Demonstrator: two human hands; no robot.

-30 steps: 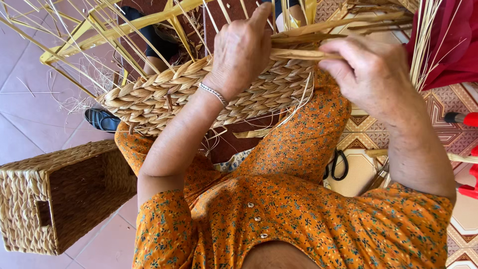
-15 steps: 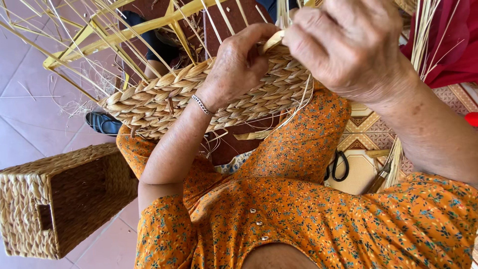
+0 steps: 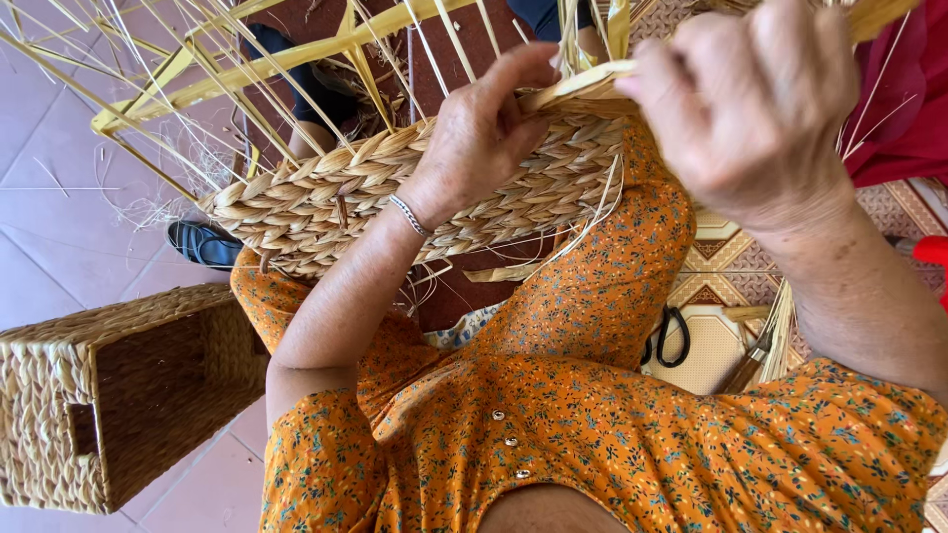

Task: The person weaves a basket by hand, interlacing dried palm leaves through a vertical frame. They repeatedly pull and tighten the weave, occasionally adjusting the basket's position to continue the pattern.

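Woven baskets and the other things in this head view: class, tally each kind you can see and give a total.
Woven baskets: 2, the half-woven basket on the lap under the left hand and right hand, and the finished basket on the floor
Scissors: 1
Bracelet: 1
Total: 4

the dress [image 3: 612, 434] is orange with a small flower print and pale buttons. the half-woven basket [image 3: 346, 197] is straw-tan in a braided pattern, its loose strands [image 3: 197, 89] a brighter yellow. the finished basket [image 3: 89, 395] shows the same tan braid. the bracelet [image 3: 407, 214] is silver. the floor tiles [image 3: 49, 207] are pinkish brown; the mat [image 3: 726, 266] has a brown-and-cream geometric pattern. the cloth [image 3: 904, 118] is red, the sandal [image 3: 202, 244] black.
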